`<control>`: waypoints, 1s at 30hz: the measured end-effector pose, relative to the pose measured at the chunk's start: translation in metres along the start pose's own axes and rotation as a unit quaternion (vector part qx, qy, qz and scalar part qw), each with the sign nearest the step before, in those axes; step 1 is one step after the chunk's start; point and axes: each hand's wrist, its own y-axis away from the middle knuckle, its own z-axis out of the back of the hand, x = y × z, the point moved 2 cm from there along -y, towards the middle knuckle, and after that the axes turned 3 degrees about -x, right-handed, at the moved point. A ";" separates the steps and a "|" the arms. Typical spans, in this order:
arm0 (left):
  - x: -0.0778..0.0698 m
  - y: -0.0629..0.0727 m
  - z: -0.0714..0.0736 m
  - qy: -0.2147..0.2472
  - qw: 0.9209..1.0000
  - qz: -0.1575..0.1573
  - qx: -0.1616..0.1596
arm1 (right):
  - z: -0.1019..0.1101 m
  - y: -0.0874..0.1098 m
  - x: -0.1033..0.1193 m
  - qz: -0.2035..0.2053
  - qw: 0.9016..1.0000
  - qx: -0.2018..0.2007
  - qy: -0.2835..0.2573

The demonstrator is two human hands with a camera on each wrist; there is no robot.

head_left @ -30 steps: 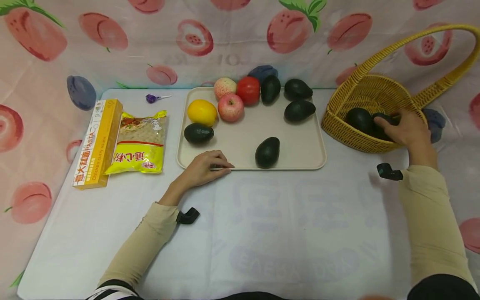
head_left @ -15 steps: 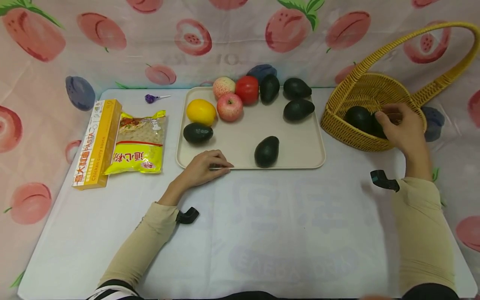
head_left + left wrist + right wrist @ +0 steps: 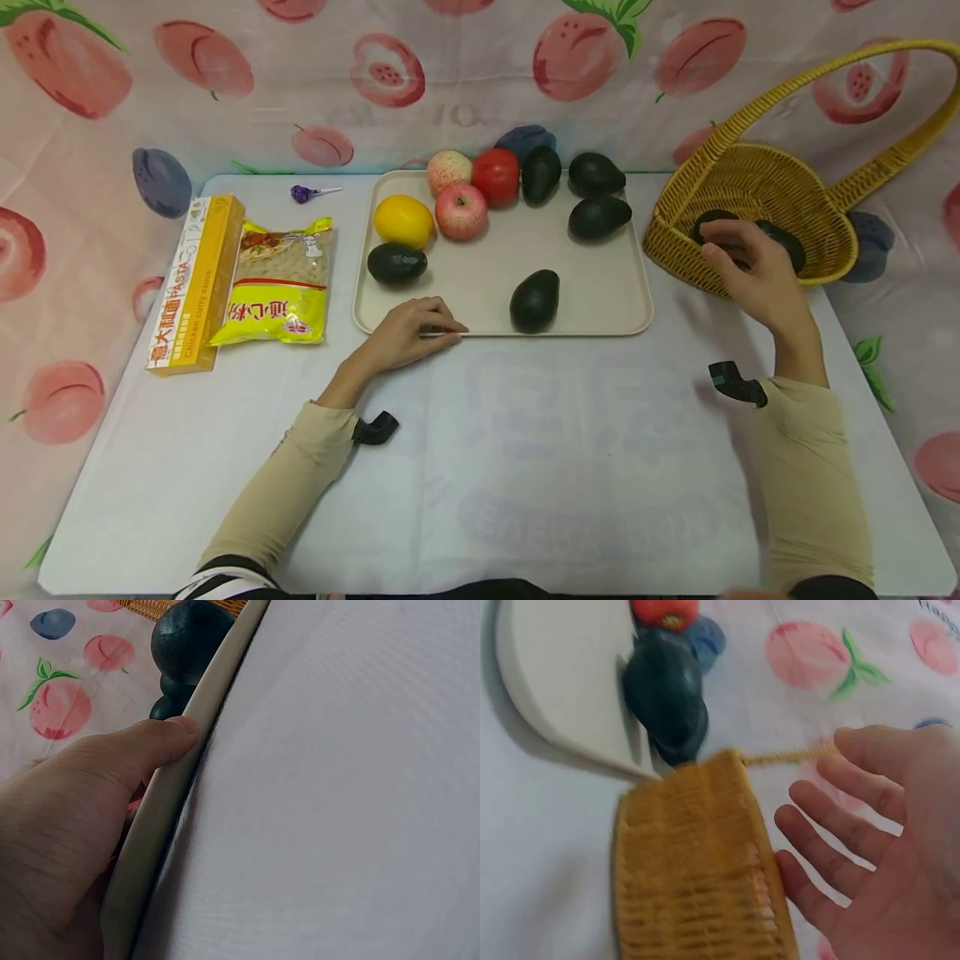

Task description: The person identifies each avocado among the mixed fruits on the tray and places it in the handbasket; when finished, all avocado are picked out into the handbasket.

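My left hand point(image 3: 414, 335) holds the front rim of a beige tray point(image 3: 600, 327), its thumb point(image 3: 169, 739) along the outer side and its fingers over the inside. On the tray lie a lemon point(image 3: 403, 222), an apple point(image 3: 461, 212), a speckled round fruit point(image 3: 449, 173), a tomato-like red fruit point(image 3: 496, 177) and several dark green avocados point(image 3: 535, 301). My right hand point(image 3: 761, 271) hovers above the front of a yellow wicker basket point(image 3: 697, 855), fingers apart and nothing in them. Two avocados point(image 3: 783, 243) sit in the basket, partly hidden by that hand.
A yellow pasta box point(image 3: 197, 287) and a yellow bag of macaroni point(image 3: 279, 287) lie left of the tray. Behind them is a purple lollipop point(image 3: 303, 194). The basket's tall handle point(image 3: 765, 108) arches upward. A fruit-print cloth point(image 3: 465, 75) hangs behind the table.
My right hand has let go of an avocado inside the basket, lifted, and moved left toward the basket's front. My left hand has stayed at the tray rim.
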 end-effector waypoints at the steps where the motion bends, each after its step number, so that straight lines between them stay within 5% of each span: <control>1: 0.000 0.000 0.000 0.001 1.000 0.000 -0.001 | -0.004 0.000 0.002 0.011 1.000 0.004 0.000; 11: 0.002 0.001 0.000 0.004 1.000 -0.002 -0.001 | -0.042 0.000 0.032 0.045 0.994 0.090 -0.038; 22: 0.003 0.000 0.000 0.006 1.000 0.006 0.003 | -0.091 -0.001 0.064 0.114 0.967 0.202 -0.105; 30: 0.004 0.000 0.000 0.009 1.000 0.006 0.004 | -0.117 -0.003 0.078 0.135 0.948 0.268 -0.104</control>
